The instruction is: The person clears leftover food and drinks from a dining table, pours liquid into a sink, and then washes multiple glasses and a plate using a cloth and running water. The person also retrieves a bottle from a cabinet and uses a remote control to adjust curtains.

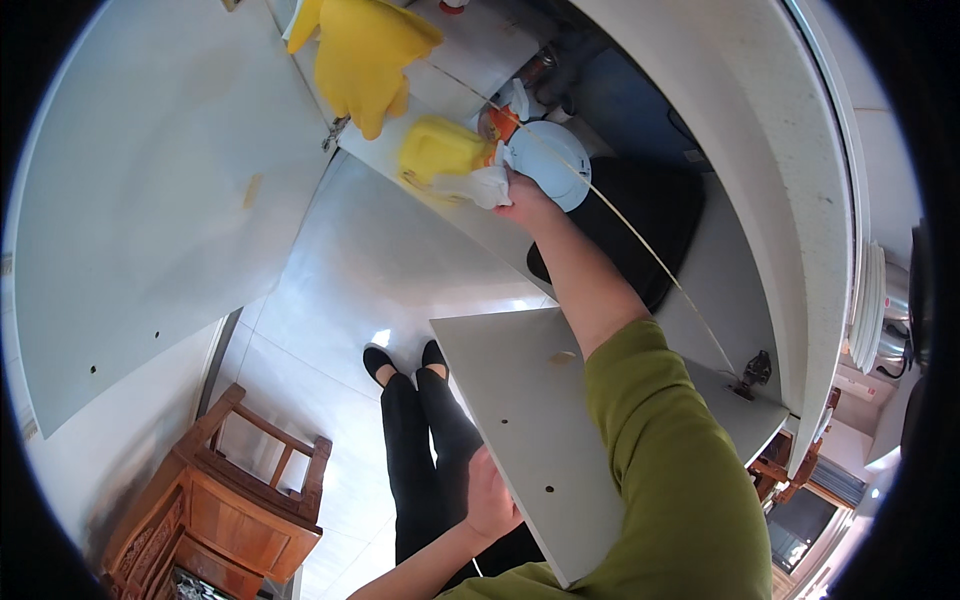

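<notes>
My right hand [525, 201] reaches into an open low cabinet, its fingers closed on a crumpled white cloth or tissue [487, 187]. The white piece lies against a yellow plastic jug [442, 150] near its orange-labelled neck. Just beyond the hand is a pale blue round plate or lid [551, 165], with an orange-and-white bottle [501, 122] beside it. My left hand [491, 491] is at the outer edge of the nearer cabinet door [536, 420], its fingers partly hidden behind that door. Yellow rubber gloves [360, 64] hang at the cabinet's far side.
A thin cord [637, 236] stretches across the cabinet opening. A black tray or mat [645, 225] lies inside. The far door [165, 195] stands open. A carved wooden chair [247, 495] is at lower left, and stacked plates [870, 307] stand on the counter at right.
</notes>
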A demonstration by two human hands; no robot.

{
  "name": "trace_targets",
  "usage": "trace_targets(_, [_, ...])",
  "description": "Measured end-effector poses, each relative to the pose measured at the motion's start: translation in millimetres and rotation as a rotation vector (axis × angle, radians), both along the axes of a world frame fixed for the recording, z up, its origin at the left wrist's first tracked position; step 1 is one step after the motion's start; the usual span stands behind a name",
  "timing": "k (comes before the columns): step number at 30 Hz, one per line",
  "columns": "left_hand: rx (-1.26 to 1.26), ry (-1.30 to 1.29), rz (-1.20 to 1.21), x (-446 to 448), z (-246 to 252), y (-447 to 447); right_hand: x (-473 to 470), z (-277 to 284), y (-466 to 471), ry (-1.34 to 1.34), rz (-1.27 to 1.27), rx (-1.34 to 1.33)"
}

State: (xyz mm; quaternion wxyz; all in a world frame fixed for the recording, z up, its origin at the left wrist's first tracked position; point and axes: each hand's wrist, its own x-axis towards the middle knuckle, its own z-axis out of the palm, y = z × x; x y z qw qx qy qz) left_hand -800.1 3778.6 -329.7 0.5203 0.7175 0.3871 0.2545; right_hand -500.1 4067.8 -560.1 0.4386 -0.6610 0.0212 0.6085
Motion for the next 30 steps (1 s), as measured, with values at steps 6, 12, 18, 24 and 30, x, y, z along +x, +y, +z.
trace_targets(6, [-0.007,-0.023,0.09,4.6,-5.4,-8.1,-24.0,7.0,6.2,-0.135,-0.054,-0.146])
trace_targets(12, [-0.092,-0.035,0.036,-2.8,4.2,-1.8,-7.3,-8.9,-6.3,0.035,-0.057,-0.004])
trace_targets(18, [-0.064,-0.101,0.051,0.7,-1.4,-0.7,31.4,-90.7,-28.3,-0.461,0.218,0.136])
trace_targets(24, [-0.085,-0.022,-0.001,-2.9,6.5,11.1,-28.0,-22.0,-2.2,0.135,-0.233,0.064])
trace_targets(30, [-0.098,0.064,-0.012,1.0,20.9,19.5,-41.6,39.6,-56.3,0.147,0.194,0.084])
